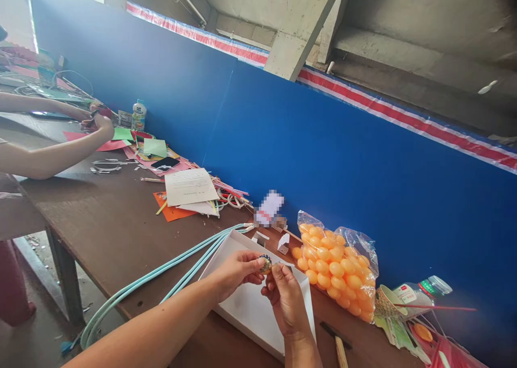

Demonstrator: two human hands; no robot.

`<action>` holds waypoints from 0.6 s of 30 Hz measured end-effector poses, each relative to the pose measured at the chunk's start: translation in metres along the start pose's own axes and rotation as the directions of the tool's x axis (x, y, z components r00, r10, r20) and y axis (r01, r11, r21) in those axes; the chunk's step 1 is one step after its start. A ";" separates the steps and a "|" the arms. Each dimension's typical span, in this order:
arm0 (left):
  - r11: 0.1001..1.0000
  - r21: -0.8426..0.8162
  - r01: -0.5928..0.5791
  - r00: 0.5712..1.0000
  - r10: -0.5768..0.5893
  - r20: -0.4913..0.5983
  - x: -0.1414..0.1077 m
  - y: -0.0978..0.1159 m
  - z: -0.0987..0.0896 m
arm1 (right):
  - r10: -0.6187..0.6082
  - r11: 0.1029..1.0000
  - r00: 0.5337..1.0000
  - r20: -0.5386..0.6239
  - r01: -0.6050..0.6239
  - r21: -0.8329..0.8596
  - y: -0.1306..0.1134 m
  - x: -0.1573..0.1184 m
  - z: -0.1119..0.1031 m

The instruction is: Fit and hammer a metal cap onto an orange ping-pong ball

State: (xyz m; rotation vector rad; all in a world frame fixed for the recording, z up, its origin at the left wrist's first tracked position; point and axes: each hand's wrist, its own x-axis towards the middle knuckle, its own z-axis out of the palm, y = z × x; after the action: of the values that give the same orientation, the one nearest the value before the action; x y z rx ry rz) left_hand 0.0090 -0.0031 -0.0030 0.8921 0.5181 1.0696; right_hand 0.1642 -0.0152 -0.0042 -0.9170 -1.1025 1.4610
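Observation:
My left hand [240, 266] pinches a small, shiny, rounded silver-and-gold piece [265, 264] between thumb and fingers. Close beside it, my right hand [286, 295] has its thumb and forefinger pressed together at the piece's edge. Whatever those fingertips grip is too small to make out. Both hands are above a shallow white box [250, 309] on the brown table. Just behind the box lie small white paper scraps [283, 244]. To the right, a clear plastic bag [337, 271] is full of orange balls.
Light-blue tubes [161, 273] curve over the table's front edge. A hammer-like tool [339, 344] lies at lower right, near a plastic bottle [422, 292]. Papers [191, 186] and a phone [165, 163] lie further left, where another person's hands [97, 120] work. A blue partition [283, 141] stands behind.

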 end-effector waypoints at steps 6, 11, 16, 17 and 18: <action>1.000 -0.002 0.005 1.000 -0.005 0.026 -0.002 0.003 0.001 | 0.012 0.999 1.000 -0.025 -0.011 0.046 0.000 -0.002 -0.001; 1.000 0.020 -0.006 1.000 0.006 0.000 0.000 0.000 0.001 | 0.016 1.000 1.000 0.001 -0.016 -0.017 0.001 -0.001 0.000; 0.997 0.070 -0.009 1.000 0.009 0.008 0.001 -0.001 0.001 | 0.029 0.998 1.000 -0.005 -0.029 -0.058 -0.001 0.000 0.000; 0.997 0.081 -0.011 1.000 0.010 0.012 0.001 -0.001 0.001 | 0.031 0.997 0.999 -0.009 -0.031 -0.066 -0.001 0.000 -0.001; 0.996 0.088 -0.011 1.000 0.010 0.013 0.000 -0.001 0.001 | 0.029 0.997 0.999 -0.014 -0.030 -0.076 -0.001 0.000 -0.001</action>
State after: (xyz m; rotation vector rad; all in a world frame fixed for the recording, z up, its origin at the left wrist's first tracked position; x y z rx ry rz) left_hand 0.0103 -0.0032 -0.0034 0.9793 0.5538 1.0563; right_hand 0.1657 -0.0155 -0.0038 -0.9989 -1.1457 1.4432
